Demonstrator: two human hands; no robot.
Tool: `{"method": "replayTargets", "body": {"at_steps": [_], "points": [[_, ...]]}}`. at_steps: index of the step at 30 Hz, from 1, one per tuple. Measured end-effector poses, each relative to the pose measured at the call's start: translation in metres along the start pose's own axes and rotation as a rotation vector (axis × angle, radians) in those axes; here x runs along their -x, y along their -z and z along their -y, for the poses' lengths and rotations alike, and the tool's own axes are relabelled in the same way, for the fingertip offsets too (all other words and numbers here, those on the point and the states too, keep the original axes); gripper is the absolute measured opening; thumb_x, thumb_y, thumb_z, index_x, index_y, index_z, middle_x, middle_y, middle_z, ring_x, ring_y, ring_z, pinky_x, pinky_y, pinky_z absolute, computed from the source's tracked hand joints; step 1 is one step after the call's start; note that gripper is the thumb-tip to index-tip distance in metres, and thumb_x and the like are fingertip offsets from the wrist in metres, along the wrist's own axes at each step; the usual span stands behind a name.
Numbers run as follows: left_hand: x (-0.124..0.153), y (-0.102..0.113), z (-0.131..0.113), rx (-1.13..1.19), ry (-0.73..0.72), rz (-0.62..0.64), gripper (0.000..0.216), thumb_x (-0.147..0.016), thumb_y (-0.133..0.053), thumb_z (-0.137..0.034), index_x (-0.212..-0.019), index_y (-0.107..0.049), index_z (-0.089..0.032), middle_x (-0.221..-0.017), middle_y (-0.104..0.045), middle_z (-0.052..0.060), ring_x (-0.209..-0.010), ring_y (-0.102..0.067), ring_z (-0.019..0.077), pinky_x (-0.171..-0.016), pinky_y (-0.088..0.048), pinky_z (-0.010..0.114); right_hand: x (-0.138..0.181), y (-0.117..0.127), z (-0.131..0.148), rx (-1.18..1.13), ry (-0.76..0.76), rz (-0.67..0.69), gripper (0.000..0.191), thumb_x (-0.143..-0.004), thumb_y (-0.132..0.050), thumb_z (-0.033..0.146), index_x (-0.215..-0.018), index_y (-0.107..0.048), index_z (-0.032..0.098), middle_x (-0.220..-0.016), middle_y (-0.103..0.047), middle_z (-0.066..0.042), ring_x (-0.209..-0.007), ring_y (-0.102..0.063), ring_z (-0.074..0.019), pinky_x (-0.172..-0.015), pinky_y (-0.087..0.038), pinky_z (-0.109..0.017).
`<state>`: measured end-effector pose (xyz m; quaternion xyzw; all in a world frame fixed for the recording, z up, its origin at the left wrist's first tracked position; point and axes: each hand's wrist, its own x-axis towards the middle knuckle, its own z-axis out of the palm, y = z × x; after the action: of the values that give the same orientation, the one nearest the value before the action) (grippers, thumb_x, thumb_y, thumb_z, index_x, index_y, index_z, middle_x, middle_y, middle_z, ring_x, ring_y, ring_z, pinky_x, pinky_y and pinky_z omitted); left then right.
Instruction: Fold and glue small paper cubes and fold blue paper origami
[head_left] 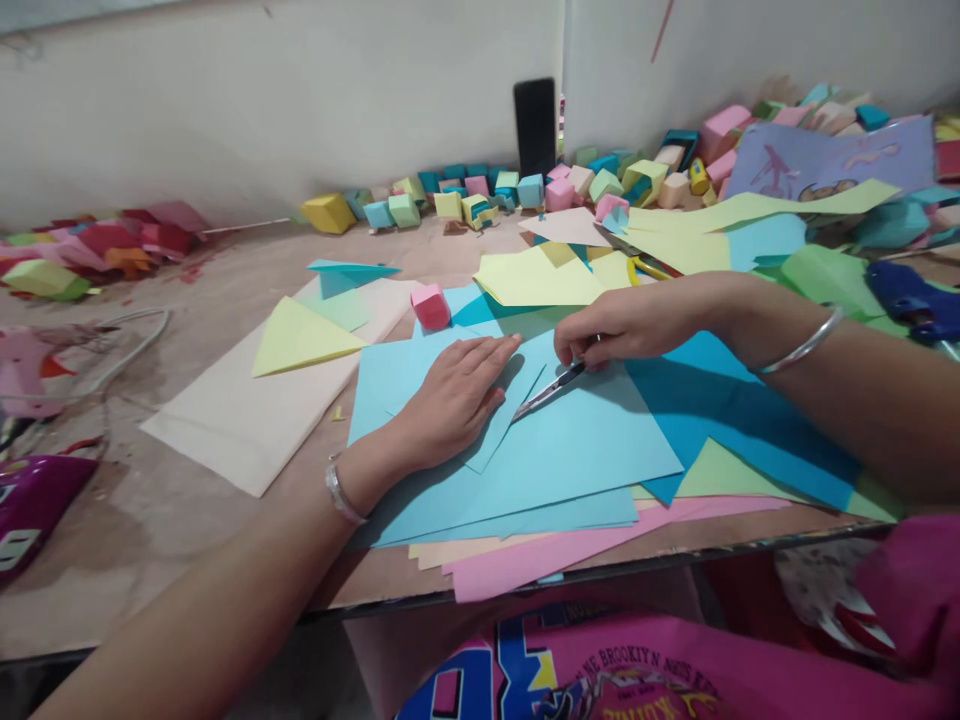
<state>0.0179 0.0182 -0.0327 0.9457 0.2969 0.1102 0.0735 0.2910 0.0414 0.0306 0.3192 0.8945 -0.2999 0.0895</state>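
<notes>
Blue paper [585, 440] lies beneath the left grip [461, 400] (blade [546, 394] in right grip [619, 322]).

top sheet [577, 440]: light blue | blade [537, 399]: silver | right sheet [720, 390]: deep blue | folded triangle [304, 340]: pale yellow | left sheet [251, 430]: cream | cube [430, 307]: pink | bracelets [806, 342]: silver | phone [535, 125]: black | shirt [720, 665]: magenta, shows blue-and-yellow print, dark lettering | poster [810, 160]: lilac, printed figures

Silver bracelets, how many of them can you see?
2: one silver bracelet is on the wrist of the left hand, which lies flat on light-blue paper; a silver bangle circles the wrist of the right hand. No others show.
</notes>
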Motion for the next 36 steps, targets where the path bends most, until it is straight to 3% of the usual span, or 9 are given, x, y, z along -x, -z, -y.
{"method": "replayTargets", "body": {"at_steps": [4,7,13,21,29,33,36], "points": [[0.0,0.001,-0.001,0.007,-0.01,0.005,0.052,-0.101,-0.034,-0.031,-0.149,-0.029,-0.014,-0.149,-0.044,0.013,-0.137,-0.038,0.0258,-0.115,-0.029,0.046,-0.006,-0.014,0.016,0.104,0.077,-0.041,0.013,-0.088,-0.056,0.023,-0.1,-0.061,0.02,-0.092,-0.065,-0.003,-0.076,-0.055,-0.015,-0.063,-0.037,-0.025],[0.001,0.001,-0.003,0.001,-0.003,0.016,0.053,-0.102,-0.033,-0.04,-0.149,-0.031,-0.017,-0.153,-0.04,0.011,-0.14,-0.035,0.0262,-0.117,-0.027,0.048,-0.011,-0.027,0.028,0.277,0.099,-0.115,0.006,-0.087,-0.056,0.017,-0.092,-0.06,0.018,-0.086,-0.061,-0.003,-0.07,-0.051,-0.0143,-0.058,-0.032,-0.025],[0.001,-0.001,-0.004,-0.043,0.016,0.035,0.056,-0.102,-0.029,-0.046,-0.15,-0.029,-0.019,-0.154,-0.04,0.01,-0.14,-0.035,0.0283,-0.116,-0.027,0.051,-0.013,-0.037,0.047,0.544,0.152,-0.204,0.014,-0.087,-0.052,0.006,-0.082,-0.06,0.016,-0.077,-0.055,-0.003,-0.064,-0.042,-0.0132,-0.055,-0.023,-0.027],[0.0,0.0,-0.006,-0.052,0.022,0.047,0.055,-0.102,-0.028,-0.045,-0.149,-0.031,-0.017,-0.154,-0.04,0.011,-0.14,-0.035,0.0282,-0.116,-0.026,0.05,-0.012,-0.037,0.049,0.502,0.129,-0.198,0.012,-0.09,-0.052,0.012,-0.084,-0.061,0.016,-0.077,-0.055,-0.003,-0.062,-0.04,-0.0129,-0.054,-0.021,-0.026],[0.001,-0.002,-0.004,-0.046,0.027,0.038,0.054,-0.102,-0.03,-0.045,-0.149,-0.031,-0.018,-0.154,-0.039,0.01,-0.141,-0.034,0.028,-0.117,-0.025,0.05,-0.011,-0.038,0.054,0.475,0.278,-0.148,0.015,-0.089,-0.052,0.007,-0.083,-0.062,0.017,-0.079,-0.058,-0.003,-0.069,-0.047,-0.0141,-0.058,-0.026,-0.027],[0.001,-0.001,-0.005,-0.018,0.005,0.023,0.054,-0.101,-0.032,-0.043,-0.149,-0.031,-0.019,-0.154,-0.04,0.011,-0.14,-0.034,0.0282,-0.117,-0.026,0.051,-0.004,-0.025,0.044,0.324,0.312,-0.071,0.018,-0.085,-0.055,0.004,-0.088,-0.065,0.018,-0.086,-0.062,-0.002,-0.071,-0.05,-0.0121,-0.061,-0.032,-0.025],[0.0,0.004,-0.006,0.055,0.007,-0.059,0.05,-0.101,-0.035,-0.035,-0.149,-0.03,-0.021,-0.152,-0.04,0.011,-0.139,-0.035,0.0257,-0.116,-0.029,0.047,0.015,-0.002,0.02,0.273,0.187,-0.117,0.014,-0.085,-0.057,0.009,-0.089,-0.066,0.019,-0.087,-0.063,-0.001,-0.072,-0.051,-0.0118,-0.064,-0.035,-0.025]]}}
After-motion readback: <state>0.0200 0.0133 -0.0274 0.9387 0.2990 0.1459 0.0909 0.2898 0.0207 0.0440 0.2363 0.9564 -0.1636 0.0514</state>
